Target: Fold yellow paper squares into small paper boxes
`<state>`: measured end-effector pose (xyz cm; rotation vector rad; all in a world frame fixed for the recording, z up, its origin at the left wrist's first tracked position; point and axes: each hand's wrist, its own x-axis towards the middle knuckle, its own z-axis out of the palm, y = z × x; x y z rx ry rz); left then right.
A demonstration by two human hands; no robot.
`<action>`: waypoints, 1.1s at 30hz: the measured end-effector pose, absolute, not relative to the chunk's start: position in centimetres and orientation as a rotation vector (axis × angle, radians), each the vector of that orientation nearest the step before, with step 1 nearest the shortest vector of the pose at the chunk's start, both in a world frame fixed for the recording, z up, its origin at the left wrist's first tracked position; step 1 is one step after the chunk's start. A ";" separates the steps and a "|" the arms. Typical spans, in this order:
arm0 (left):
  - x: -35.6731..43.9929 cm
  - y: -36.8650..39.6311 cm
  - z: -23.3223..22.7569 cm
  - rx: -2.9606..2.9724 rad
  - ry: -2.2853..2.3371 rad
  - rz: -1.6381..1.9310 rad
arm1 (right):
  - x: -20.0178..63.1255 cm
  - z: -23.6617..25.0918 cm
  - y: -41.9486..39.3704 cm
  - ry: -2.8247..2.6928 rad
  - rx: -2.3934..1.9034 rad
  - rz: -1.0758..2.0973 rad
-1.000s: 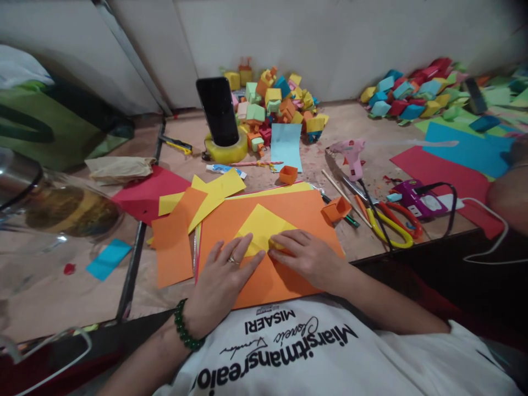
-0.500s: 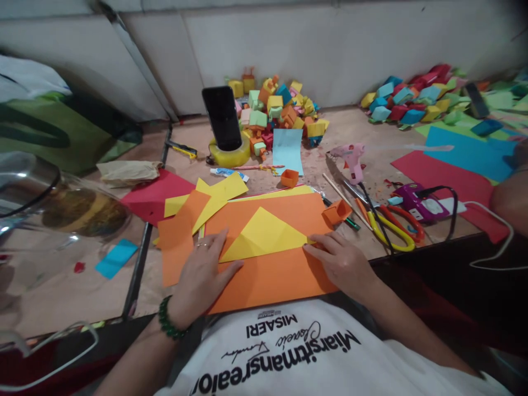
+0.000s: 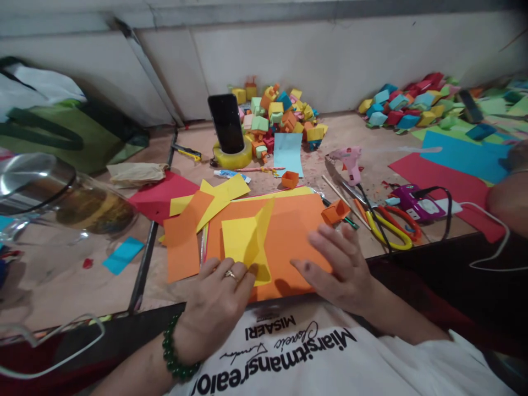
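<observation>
A person sits at the near edge of a craft table, seen from above. The left hand, wearing a ring and a green bead bracelet, pinches the near edge of a yellow sheet between fingers and thumb. The sheet is partly unfolded: its left half lies flat and a flap along its right side stands up at an angle. It rests on a large orange sheet close to the table's near edge.

The right hand lies open, palm down, fingers spread, on the right part of the orange sheet, just beside the yellow one and gripping nothing.

Left of the orange sheet lie smaller orange and yellow pieces and a red sheet. Just past the orange sheet's far right corner sits a small orange box, and another box stands further back. To the right lie scissors with red and yellow handles, a pink glue gun and a purple one with a black cord.

Toward the table's far edge a dark phone stands upright in a roll of tape, with a pale blue sheet beside it. Behind them is a pile of folded boxes in many colours, and a second pile sits at the far right corner, by red and blue sheets. A clear jar lies blurred at the left edge
</observation>
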<state>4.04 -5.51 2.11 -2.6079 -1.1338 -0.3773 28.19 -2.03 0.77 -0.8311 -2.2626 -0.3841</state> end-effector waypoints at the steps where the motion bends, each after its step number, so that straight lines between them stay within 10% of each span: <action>1: 4.2 -5.5 1.9 -2.631 -1.092 -0.344 | 28.0 0.9 -1.8 -2.290 -0.806 -0.352; 18: 1.1 -2.8 -1.2 -2.906 -1.779 -0.634 | 29.8 -3.3 -0.3 -2.369 -0.975 0.510; 26: 1.6 -1.4 -2.8 -2.591 -2.029 -0.567 | 28.3 -4.1 0.2 -2.127 -1.441 0.048; 33: 3.0 -2.5 -2.7 -2.727 -1.378 -0.295 | 27.6 -3.4 0.2 -2.596 -0.841 -0.106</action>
